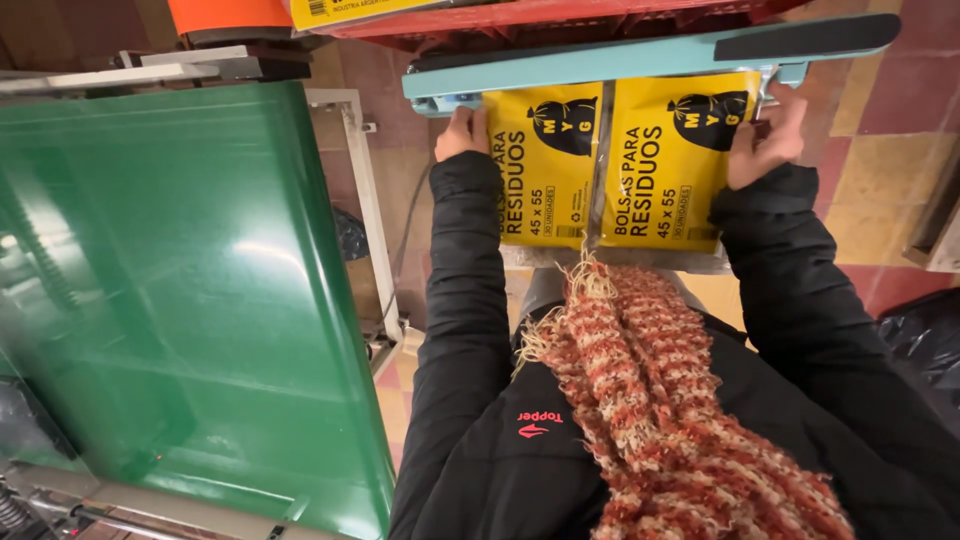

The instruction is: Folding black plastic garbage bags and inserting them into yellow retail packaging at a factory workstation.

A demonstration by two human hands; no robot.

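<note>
left hand (461, 133) and right hand (766, 143) each have fingers clamped on an outer edge of the yellow bag packs (620, 165). the packs' top edge sits under the teal heat sealer bar (600, 68), just past the red knitted scarf (680, 400).

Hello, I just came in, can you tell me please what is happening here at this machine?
A person in a black jacket and a red-and-cream knitted scarf holds a flat pair of yellow bag packages, joined side by side, under the teal arm of a heat sealer. The left hand grips the left edge and the right hand the right edge, both near the top. The upper ends of the packages lie beneath the sealer arm. A green conveyor belt runs along the person's left.
</note>
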